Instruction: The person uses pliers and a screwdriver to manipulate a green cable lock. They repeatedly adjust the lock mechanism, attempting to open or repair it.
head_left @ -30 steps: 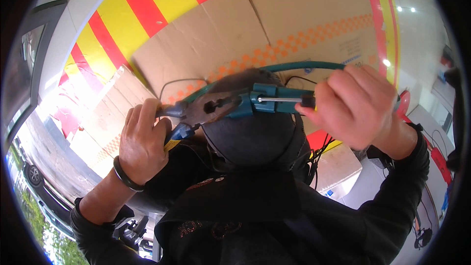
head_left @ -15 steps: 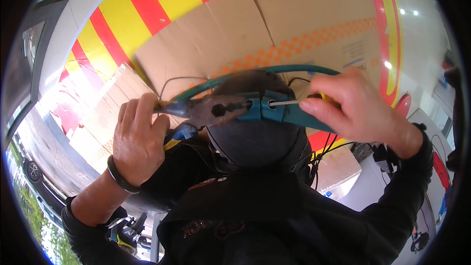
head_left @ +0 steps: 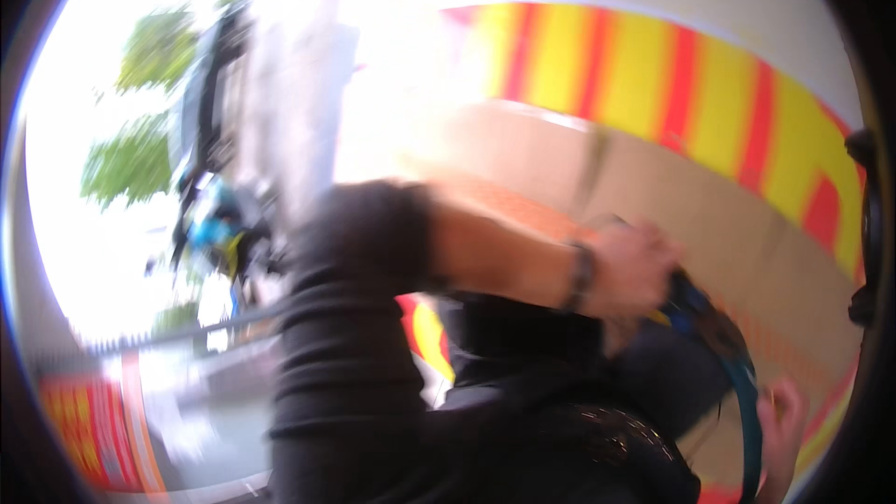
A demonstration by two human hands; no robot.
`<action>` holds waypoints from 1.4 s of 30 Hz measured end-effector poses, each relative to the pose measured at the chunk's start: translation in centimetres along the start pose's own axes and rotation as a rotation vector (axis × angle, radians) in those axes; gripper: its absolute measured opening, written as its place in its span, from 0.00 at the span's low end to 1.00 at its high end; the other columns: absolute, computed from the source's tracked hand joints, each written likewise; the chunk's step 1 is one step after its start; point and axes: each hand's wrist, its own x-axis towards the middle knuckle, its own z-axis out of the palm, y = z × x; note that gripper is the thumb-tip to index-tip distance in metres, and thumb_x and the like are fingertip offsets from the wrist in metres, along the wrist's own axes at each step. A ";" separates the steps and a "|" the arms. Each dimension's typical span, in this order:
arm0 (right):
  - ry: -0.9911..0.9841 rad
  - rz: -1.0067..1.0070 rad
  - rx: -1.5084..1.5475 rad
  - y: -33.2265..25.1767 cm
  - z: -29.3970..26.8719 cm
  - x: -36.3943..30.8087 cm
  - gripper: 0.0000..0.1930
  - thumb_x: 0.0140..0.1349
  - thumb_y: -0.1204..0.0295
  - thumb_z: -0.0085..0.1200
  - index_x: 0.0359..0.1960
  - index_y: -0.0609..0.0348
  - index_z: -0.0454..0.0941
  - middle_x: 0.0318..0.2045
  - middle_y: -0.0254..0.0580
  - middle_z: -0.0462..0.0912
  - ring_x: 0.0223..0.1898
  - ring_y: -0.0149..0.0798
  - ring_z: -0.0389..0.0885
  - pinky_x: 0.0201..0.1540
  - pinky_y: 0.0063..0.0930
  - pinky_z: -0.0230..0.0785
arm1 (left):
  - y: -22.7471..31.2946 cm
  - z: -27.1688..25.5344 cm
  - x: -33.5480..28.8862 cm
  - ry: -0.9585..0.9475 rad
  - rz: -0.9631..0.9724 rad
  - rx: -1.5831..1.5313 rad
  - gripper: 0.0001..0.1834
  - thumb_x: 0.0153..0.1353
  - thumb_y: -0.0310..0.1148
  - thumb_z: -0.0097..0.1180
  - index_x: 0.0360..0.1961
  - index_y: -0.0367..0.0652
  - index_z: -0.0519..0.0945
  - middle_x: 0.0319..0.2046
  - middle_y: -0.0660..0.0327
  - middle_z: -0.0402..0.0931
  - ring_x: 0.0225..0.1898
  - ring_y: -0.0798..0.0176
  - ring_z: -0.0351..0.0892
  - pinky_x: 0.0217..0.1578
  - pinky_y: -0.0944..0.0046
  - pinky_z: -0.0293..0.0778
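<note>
My left hand (head_left: pixel 635 266), with a dark band at its wrist, is closed around the handles of pliers (head_left: pixel 717 329) with blue grips and a brown, worn head. The pliers' head lies against a teal band (head_left: pixel 749 415) that curves down the right side. Below them is a rounded dark grey form (head_left: pixel 677 373). Near the lower right edge, my right hand (head_left: pixel 784 425) is beside the band with its fingers curled. Blur hides what it grips; only a small yellowish spot shows at its fingers.
Flattened brown cardboard (head_left: pixel 700 196) lies beyond my hands, bordered by red and yellow stripes (head_left: pixel 639 70). At the left, a bright outdoor area holds a blurred blue and yellow vehicle-like shape (head_left: pixel 219 224) and green foliage (head_left: pixel 135 149). A red and yellow panel (head_left: pixel 89 429) stands lower left.
The whole view has swung toward the left, so both hands and the teal band now appear farther right and lower. The thin metal-shafted tool in my right hand no longer shows clearly.
</note>
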 end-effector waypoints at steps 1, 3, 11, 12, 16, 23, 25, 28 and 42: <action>-0.017 -0.022 0.078 0.1 0.1 0.9 0.14 0.64 0.73 0.57 0.49 0.65 0.75 0.49 0.49 0.75 0.49 0.42 0.76 0.57 0.35 0.68 | 0.1 0.3 0.1 0.129 0.004 0.055 0.06 0.45 0.37 0.62 0.21 0.48 0.85 0.38 0.59 0.75 0.45 0.54 0.74 0.44 0.56 0.69; -0.116 -0.037 -0.287 -0.2 -1.0 1.2 0.23 0.68 0.53 0.57 0.48 0.64 0.82 0.44 0.54 0.84 0.48 0.55 0.81 0.53 0.44 0.72 | 0.0 0.6 0.5 0.210 -0.011 -0.003 0.07 0.44 0.37 0.61 0.22 0.47 0.86 0.38 0.57 0.75 0.43 0.52 0.75 0.42 0.55 0.69; 0.036 -0.052 -0.461 -2.1 -0.1 -0.1 0.23 0.72 0.54 0.52 0.52 0.63 0.81 0.50 0.56 0.84 0.53 0.55 0.81 0.55 0.42 0.71 | 0.4 1.8 0.1 0.202 -0.065 -0.042 0.08 0.45 0.38 0.63 0.22 0.45 0.86 0.38 0.56 0.75 0.42 0.51 0.76 0.43 0.54 0.68; 0.047 -0.053 -0.447 -1.8 0.1 0.0 0.23 0.72 0.54 0.52 0.53 0.62 0.81 0.49 0.56 0.84 0.52 0.56 0.81 0.55 0.42 0.71 | 0.5 2.0 0.0 0.194 -0.071 -0.047 0.08 0.46 0.38 0.63 0.23 0.45 0.87 0.39 0.56 0.75 0.42 0.51 0.76 0.43 0.54 0.68; 0.049 -0.064 -0.411 1.2 0.1 0.9 0.22 0.72 0.55 0.52 0.55 0.60 0.81 0.51 0.57 0.83 0.53 0.56 0.80 0.57 0.41 0.70 | 0.8 2.5 0.0 0.143 -0.095 -0.061 0.09 0.49 0.37 0.63 0.26 0.44 0.87 0.40 0.55 0.76 0.44 0.51 0.76 0.46 0.54 0.68; 0.054 0.017 -0.163 10.0 -0.6 1.8 0.23 0.72 0.56 0.54 0.59 0.59 0.76 0.54 0.49 0.80 0.57 0.45 0.77 0.61 0.34 0.68 | 1.8 2.3 0.1 0.178 -0.218 -0.214 0.11 0.52 0.37 0.63 0.31 0.41 0.87 0.44 0.54 0.77 0.46 0.50 0.76 0.48 0.54 0.68; 0.072 -0.043 -0.290 11.0 -0.7 1.5 0.23 0.71 0.56 0.54 0.59 0.59 0.76 0.54 0.49 0.80 0.56 0.46 0.77 0.60 0.35 0.68 | 1.9 2.6 0.2 0.160 -0.224 -0.206 0.12 0.52 0.38 0.63 0.31 0.41 0.87 0.44 0.54 0.77 0.47 0.50 0.76 0.49 0.53 0.68; 0.134 -0.197 -0.608 9.3 -0.6 1.8 0.23 0.70 0.54 0.54 0.58 0.57 0.78 0.54 0.52 0.83 0.54 0.52 0.80 0.57 0.41 0.71 | 1.7 3.2 0.7 0.154 -0.287 -0.240 0.12 0.51 0.38 0.64 0.31 0.41 0.87 0.45 0.54 0.78 0.48 0.50 0.76 0.50 0.53 0.69; 0.269 -0.527 -0.343 -2.9 -0.4 -2.5 0.21 0.43 0.78 0.69 0.43 0.64 0.83 0.29 0.44 0.77 0.28 0.42 0.76 0.31 0.35 0.68 | 0.0 0.2 -0.6 0.108 -0.051 -0.206 0.13 0.35 0.18 0.60 0.28 0.30 0.80 0.47 0.47 0.71 0.48 0.43 0.74 0.49 0.53 0.72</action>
